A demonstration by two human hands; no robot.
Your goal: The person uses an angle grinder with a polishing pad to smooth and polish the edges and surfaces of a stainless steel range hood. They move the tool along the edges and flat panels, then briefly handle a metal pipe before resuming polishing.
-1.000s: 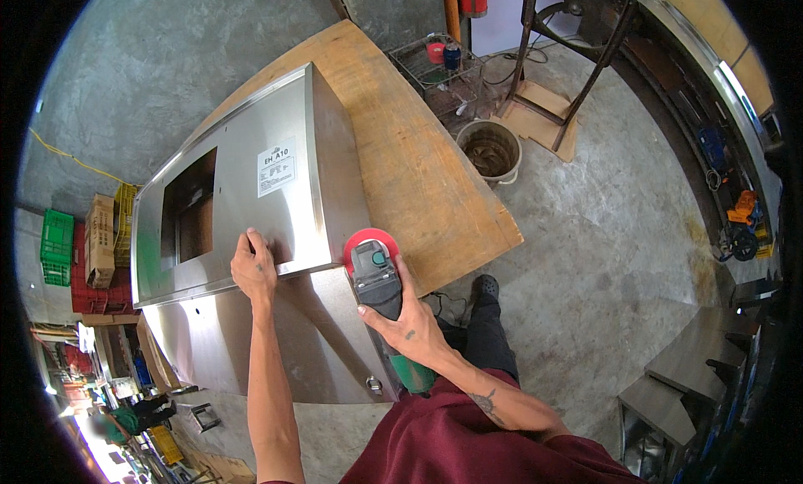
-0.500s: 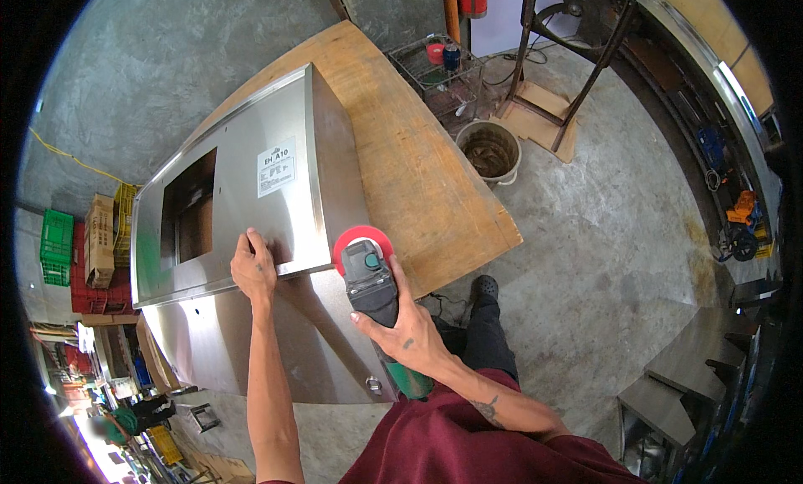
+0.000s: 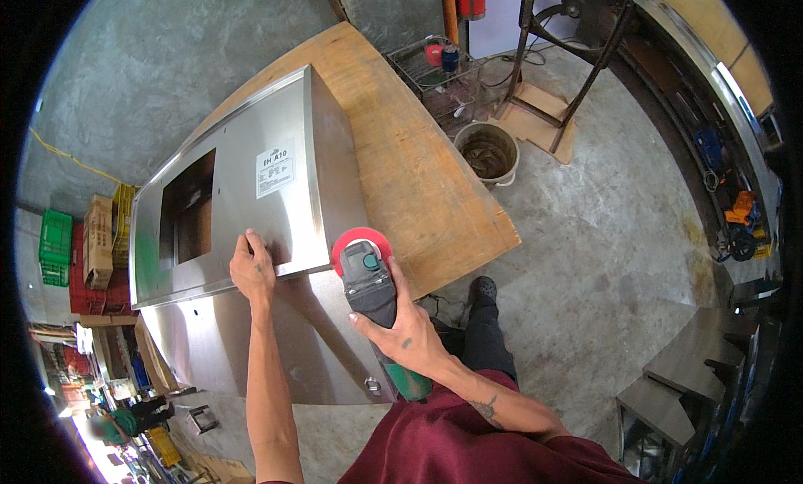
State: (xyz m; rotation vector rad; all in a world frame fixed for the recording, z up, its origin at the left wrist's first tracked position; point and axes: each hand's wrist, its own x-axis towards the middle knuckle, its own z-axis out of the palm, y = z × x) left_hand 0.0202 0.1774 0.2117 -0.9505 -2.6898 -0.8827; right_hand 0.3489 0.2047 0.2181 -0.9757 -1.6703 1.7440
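Observation:
A stainless steel box (image 3: 238,179) with a rectangular cut-out and a white label lies on a wooden board. My left hand (image 3: 253,271) rests against its face close to the near edge, fingers curled. What those fingers hold, if anything, is hidden. My right hand (image 3: 407,333) is wrapped round an angle grinder (image 3: 369,287) with a dark head and a green rear end. The grinder's red disc (image 3: 345,239) is at the box's near right corner; whether it touches the metal I cannot tell. Below the box's edge a bent sheet-steel panel (image 3: 251,342) slopes toward me.
The wooden board (image 3: 435,191) extends right of the box. Beyond it stand a bucket (image 3: 512,168), a wire rack (image 3: 422,59) and a metal-legged stand (image 3: 577,107). Steel pieces (image 3: 682,367) lie at lower right. Crates (image 3: 57,241) are stacked left; a person (image 3: 125,421) is at lower left.
Both hands, the grinder and the steel box keep nearly the same places. The view has shifted very slightly.

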